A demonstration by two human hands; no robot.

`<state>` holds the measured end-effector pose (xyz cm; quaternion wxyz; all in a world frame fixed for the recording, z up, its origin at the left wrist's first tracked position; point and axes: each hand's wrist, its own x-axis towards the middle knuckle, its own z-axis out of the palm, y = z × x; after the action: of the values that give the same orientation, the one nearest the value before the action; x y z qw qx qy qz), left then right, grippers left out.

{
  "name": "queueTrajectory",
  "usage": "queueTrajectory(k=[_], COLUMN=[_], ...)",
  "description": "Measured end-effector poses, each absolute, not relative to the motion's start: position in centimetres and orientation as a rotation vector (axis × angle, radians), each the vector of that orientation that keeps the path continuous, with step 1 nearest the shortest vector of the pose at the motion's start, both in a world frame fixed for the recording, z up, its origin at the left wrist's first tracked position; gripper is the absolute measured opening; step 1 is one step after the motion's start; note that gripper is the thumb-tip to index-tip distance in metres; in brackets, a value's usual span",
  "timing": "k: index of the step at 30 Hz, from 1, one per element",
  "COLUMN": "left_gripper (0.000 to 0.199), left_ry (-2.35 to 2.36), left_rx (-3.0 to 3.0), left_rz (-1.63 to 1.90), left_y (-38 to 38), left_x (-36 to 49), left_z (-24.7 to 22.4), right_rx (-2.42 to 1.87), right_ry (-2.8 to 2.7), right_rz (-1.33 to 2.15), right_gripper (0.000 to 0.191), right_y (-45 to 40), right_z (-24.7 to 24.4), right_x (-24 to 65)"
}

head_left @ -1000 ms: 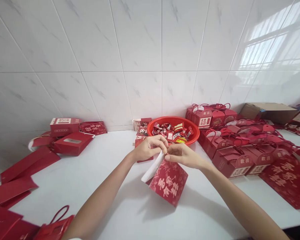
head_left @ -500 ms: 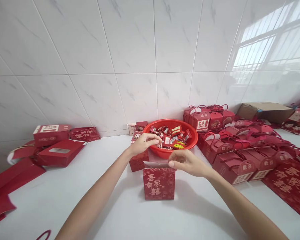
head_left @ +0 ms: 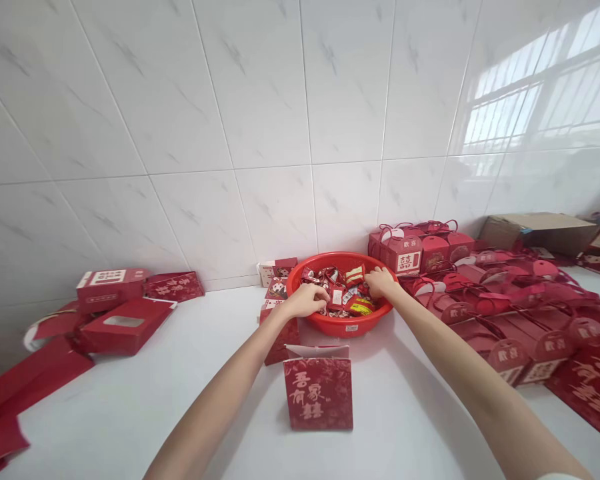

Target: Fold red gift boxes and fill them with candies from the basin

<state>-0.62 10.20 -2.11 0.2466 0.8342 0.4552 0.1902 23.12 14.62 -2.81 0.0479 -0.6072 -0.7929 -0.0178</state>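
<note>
A red plastic basin [head_left: 325, 326] holds several wrapped candies [head_left: 337, 295]. My left hand [head_left: 306, 300] reaches over its left rim, fingers curled together at the candies; whatever lies between them is hidden. At the right side of the basin, my right hand [head_left: 381, 283] has its bent fingers down among the wrappers, the tips out of sight. In front of the basin a red paper gift box [head_left: 319, 393] with pale lettering stands upright, its top flaps unfolded. Neither hand touches this box. Behind my left forearm is another red box [head_left: 283, 343], partly covered.
Many red handled gift boxes [head_left: 510, 357] crowd the right side, with a flat red bag [head_left: 593, 380] in front and a cardboard box [head_left: 540, 230] behind. Red cartons [head_left: 130, 323] and folded red pieces [head_left: 30, 373] lie at the left. A tiled wall [head_left: 270, 220] closes the back.
My right hand has left the top edge of the upright box and moved forward into the basin. My left hand has lowered onto the candies. The view has tilted slightly upward.
</note>
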Motion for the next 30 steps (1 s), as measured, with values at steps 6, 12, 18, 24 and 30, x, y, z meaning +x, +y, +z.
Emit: queueTrajectory(k=[6,12,18,24,30], left_gripper=[0.024,0.022,0.018,0.014,0.068], left_ry=[1.325,1.356,1.343,1.276,1.16], left_rx=[2.332,2.326,2.286,2.163,1.907], left_rz=[0.387,0.375,0.409,0.496,0.653], left_y=[10.5,10.7,10.6,11.3,11.9], left_x=[-0.2,0.2,0.2,0.3,1.0], left_z=[-2.4,-2.8,-2.6,-3.0,-3.2], right_rx=[-1.924,-1.875,-1.525,-1.079,-0.846], right_ry=[-2.374,-2.267,-2.096,-1.854,-1.756], right_rz=[0.246,0.58,0.866,1.057,1.15], right_gripper=[0.033,0.033,0.018,0.021,0.024], right_y=[16.8,17.7,17.4,16.4,14.3], right_z=[-4.3,-5.2,-5.2,-4.2,-3.3], right_x=[23.8,24.4,24.6,24.6,23.7])
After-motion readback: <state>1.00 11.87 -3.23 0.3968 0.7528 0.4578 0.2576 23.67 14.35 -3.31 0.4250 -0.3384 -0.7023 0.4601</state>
